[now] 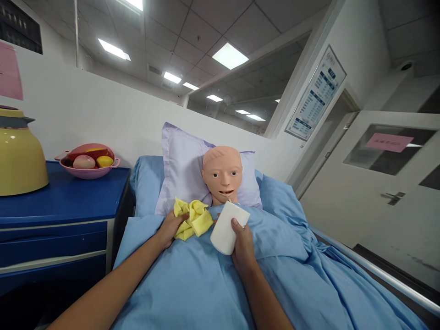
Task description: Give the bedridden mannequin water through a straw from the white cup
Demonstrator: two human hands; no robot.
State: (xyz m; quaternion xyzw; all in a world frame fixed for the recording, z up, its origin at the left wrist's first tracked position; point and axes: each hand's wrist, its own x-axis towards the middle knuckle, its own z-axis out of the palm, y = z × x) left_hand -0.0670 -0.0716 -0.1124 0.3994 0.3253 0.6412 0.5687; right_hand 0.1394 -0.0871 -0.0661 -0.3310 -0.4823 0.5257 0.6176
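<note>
A training manikin (222,173) lies in a bed with its head on a lilac pillow (178,169), covered by a blue sheet (206,279). My right hand (242,247) is wrapped round a white cup (227,229), tilted toward the manikin's mouth, with a thin straw reaching its lips. My left hand (170,228) grips a crumpled yellow cloth (192,218) lying on the sheet beside the manikin's neck.
A blue bedside cabinet (62,201) stands at the left with a pink bowl of fruit (87,161) and a yellow kettle (19,153) on it. A metal bed rail (378,272) runs along the right. A white door (378,192) is behind it.
</note>
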